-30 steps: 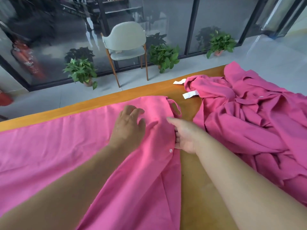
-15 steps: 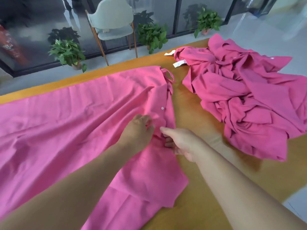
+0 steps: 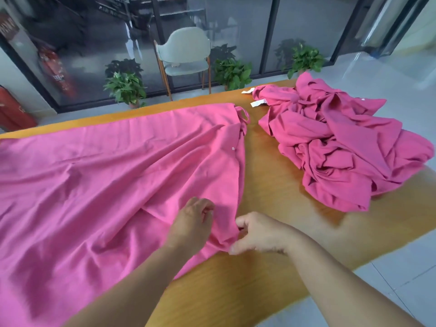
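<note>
View from above a wooden table (image 3: 271,185). At the far left edge of the frame stands a red fire extinguisher (image 3: 14,112), with potted plants (image 3: 126,87) and a pale chair (image 3: 186,53) along a glass wall across the top.

A pink garment (image 3: 106,185) is spread wide over the left and centre of the frame. It lies mostly flat, though long creases fan out from the lower centre. A white button (image 3: 233,148) shows near its right edge.

At lower centre, the left hand (image 3: 191,225) rests on the cloth with fingers curled; whether it pinches a fold cannot be told. Just to its right, the right hand (image 3: 257,234) pinches the garment's right edge between thumb and fingers. The hands are close together but not touching.

On the right lies a crumpled pile of pink garments (image 3: 342,147), well apart from the spread one.

The work seems to be early: one piece is laid out but still wrinkled and unfolded, and the pile awaits.
</note>
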A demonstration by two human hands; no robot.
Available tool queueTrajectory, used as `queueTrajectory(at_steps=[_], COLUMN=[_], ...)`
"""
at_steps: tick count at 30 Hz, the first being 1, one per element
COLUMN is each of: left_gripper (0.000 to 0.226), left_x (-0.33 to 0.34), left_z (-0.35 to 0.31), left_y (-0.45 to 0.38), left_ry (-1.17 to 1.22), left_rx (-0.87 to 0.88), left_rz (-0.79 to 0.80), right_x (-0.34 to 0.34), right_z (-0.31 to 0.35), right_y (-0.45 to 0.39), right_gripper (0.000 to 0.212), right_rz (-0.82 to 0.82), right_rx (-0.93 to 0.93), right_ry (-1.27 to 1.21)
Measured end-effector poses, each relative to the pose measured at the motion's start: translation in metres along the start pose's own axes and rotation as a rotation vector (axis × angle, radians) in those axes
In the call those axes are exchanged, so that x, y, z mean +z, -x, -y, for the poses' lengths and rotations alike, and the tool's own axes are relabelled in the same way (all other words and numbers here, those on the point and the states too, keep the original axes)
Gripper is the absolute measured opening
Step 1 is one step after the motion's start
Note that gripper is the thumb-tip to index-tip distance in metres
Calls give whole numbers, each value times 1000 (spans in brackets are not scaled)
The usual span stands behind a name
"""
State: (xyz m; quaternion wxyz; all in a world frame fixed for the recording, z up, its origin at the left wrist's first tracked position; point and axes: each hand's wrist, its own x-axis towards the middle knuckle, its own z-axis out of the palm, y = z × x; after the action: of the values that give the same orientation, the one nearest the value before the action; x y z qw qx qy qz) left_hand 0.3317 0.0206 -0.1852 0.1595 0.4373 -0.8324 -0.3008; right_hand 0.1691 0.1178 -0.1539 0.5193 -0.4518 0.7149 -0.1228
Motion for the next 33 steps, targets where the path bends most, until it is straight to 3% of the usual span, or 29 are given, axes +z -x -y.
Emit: queueTrajectory(at_steps=[5,7,9,12,16,19,22,25,28,30,31,33], left_gripper=[29,37,47,60,39,20,11,12,22,31,35,37], left_x=[7,12,13,16,15,8,-5,-12,-6,4,9,18], left_z=[8,17,20,16,13,15,8,-4,-15,-19,-19,-17], left_y=[60,79,88,91,92,97,105,110,115,115,114,112], left_ry=[-62,-113,-181,-245,-269,-317,-328,-411,-465,-482,-482,-481], left_rx=[-59,-34,-32,-31,14,101,97,131,174,192,180,131], left_rz=[-75,-10,73,87,29,0,86,231,274,224,203,175], right_x=[13,18,18,16,-9,-39,-61,-67,-70,-70,-69,-66], right_z=[-9,-12,-17,-25,-33,-45,-57,-66,-72,-74,-74,-82], right_y=[5,2,-5,-8,-1,3,9,17,21,21,23,24], right_gripper=[13,24,24,33,35,35,45,51,53,52,57,91], right_rz=[-223,-286,-318,-410,-507,-627,-584,-572,-683,-678,-616,-349], right_rx=[-155,-185,-183,-221,-223,-65,179,299,346,282,222,121], right_ry=[364,354,159,69,94,155,309,342,339,229,36,-376])
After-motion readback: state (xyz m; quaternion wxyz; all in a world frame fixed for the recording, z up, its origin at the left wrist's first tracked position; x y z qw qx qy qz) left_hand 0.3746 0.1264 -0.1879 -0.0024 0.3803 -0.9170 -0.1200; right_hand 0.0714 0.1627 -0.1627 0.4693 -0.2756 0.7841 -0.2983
